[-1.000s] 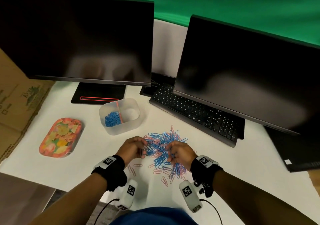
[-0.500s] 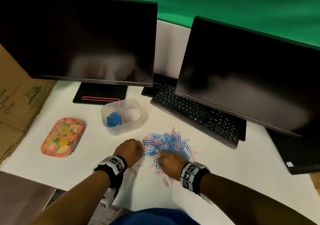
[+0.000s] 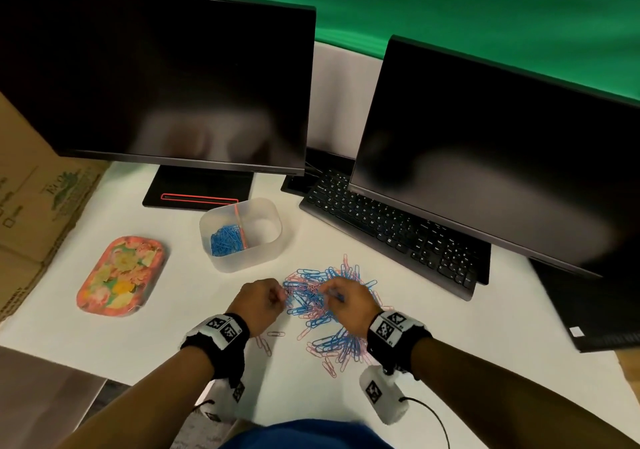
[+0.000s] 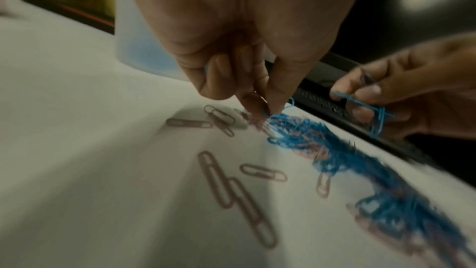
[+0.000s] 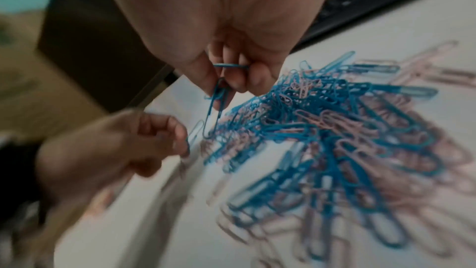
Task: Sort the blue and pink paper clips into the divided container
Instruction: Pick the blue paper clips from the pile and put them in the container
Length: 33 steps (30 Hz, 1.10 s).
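Both hands pinch blue wire paper clips, left hand (image 3: pixel 260 301) and right hand (image 3: pixel 349 305), over the mixed blue-and-pink pile (image 3: pixel 325 310), likely gathering blues for the translucent divided container (image 3: pixel 263 247).

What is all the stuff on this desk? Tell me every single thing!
Loose paper clips: many, blue and pink, heaped on white desk.
Translucent plastic divided container: one, behind heap; blue clips in left compartment.
Floral tray: one, pink, left.
Black monitors: two, back.
Black keyboard: one, under right monitor.
Cardboard box: one, brown, far left.
Green backdrop: one, behind.
Left hand: pinching at heap's left edge.
Right hand: holding blue clips.
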Tool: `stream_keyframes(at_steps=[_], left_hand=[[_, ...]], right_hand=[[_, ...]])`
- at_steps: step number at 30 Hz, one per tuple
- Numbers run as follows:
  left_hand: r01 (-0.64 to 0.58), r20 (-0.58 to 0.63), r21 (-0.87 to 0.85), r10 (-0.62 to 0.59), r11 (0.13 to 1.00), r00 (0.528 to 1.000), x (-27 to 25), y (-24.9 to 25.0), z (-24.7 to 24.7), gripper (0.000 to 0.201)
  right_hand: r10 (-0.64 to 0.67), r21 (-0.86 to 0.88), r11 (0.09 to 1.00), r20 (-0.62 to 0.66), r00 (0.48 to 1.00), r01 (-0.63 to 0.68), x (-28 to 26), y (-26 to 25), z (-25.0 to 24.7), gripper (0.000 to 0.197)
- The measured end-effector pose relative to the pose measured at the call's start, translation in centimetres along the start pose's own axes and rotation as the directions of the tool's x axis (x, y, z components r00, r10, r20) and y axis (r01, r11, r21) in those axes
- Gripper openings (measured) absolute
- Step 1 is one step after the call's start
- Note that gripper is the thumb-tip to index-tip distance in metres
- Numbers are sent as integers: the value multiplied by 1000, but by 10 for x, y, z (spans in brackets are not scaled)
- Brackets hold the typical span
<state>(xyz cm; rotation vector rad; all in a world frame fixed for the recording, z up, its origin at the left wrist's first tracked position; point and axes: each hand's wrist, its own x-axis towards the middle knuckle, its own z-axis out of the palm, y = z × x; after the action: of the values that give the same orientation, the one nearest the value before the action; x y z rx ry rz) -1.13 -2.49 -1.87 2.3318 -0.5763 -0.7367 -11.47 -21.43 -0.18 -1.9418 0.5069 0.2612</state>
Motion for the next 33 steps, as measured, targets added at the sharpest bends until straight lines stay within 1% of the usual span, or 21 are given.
stream_keyframes(at_steps=[2, 3, 5, 6, 8, 10, 11, 12, 13, 14, 15, 16, 18, 22, 25, 27, 29, 30, 31, 32, 33], left_hand=[[35, 0, -179, -36, 983, 999, 0, 2, -3, 19], [70, 31, -280, -64, 957, 997, 1, 4, -6, 20], [184, 109, -467, -150, 865, 983, 1, 10, -12, 23], [244, 142, -573, -199, 782, 970, 0, 14, -15, 24], [311, 212, -784, -238, 538, 948, -2, 21, -25, 24], [302, 255, -908, -190, 290, 948, -4, 26, -37, 21], [282, 253, -941, -166, 188, 953, -5, 28, -45, 18], [263, 245, -958, -154, 112, 957, -5, 30, -52, 16], [241, 229, -969, -150, 61, 962, -5, 32, -60, 17], [216, 207, -976, -157, 38, 966, -3, 32, -68, 20], [190, 180, -981, -176, 37, 968, -2, 31, -77, 26], [174, 158, -983, -208, 58, 965, 0, 31, -85, 32], [152, 117, -984, -304, 94, 945, 5, 29, -103, 38], [114, 48, -987, -479, 110, 877, 17, 21, -133, 34], [152, 53, -979, -544, 137, 837, 27, 17, -142, 36], [167, 51, -973, -552, 162, 832, 32, 16, -144, 39], [183, 21, -954, -556, 237, 831, 35, 17, -144, 42], [194, 4, -939, -556, 284, 831, 37, 16, -143, 46], [204, -14, -922, -554, 329, 832, 38, 16, -142, 49], [208, -34, -903, -547, 375, 836, 37, 20, -141, 51], [200, -68, -882, -536, 426, 842, 37, 22, -139, 47]], right_hand=[[98, 160, 982, 23, 995, -100, 7, -7, -4, 25], [138, 264, 954, 43, 989, -144, 8, -13, -7, 26], [204, 471, 853, 90, 975, -222, 9, -27, -14, 26], [224, 557, 790, 124, 967, -254, 10, -32, -16, 25], [233, 669, 674, 208, 950, -312, 12, -48, -17, 25], [224, 710, 605, 283, 933, -361, 18, -65, -14, 24], [214, 717, 586, 313, 925, -378, 22, -76, -12, 22], [203, 719, 576, 336, 920, -389, 26, -85, -10, 19], [191, 714, 576, 354, 915, -397, 31, -96, -8, 18], [180, 705, 588, 365, 913, -397, 37, -108, -5, 17], [172, 691, 605, 373, 912, -397, 45, -121, 0, 17], [169, 675, 627, 369, 914, -389, 51, -132, 4, 17], [170, 648, 663, 357, 918, -375, 66, -155, 15, 16], [206, 580, 724, 332, 920, -372, 90, -191, 38, 9], [239, 550, 745, 307, 921, -377, 99, -204, 50, 1], [262, 483, 784, 313, 913, -390, 104, -205, 55, 14], [263, 452, 792, 354, 897, -411, 105, -205, 53, 42], [256, 449, 794, 364, 895, -410, 103, -205, 50, 51], [240, 449, 801, 366, 899, -396, 102, -204, 47, 54], [226, 449, 811, 350, 909, -375, 101, -201, 41, 52], [207, 442, 829, 323, 923, -341, 101, -195, 33, 46]])
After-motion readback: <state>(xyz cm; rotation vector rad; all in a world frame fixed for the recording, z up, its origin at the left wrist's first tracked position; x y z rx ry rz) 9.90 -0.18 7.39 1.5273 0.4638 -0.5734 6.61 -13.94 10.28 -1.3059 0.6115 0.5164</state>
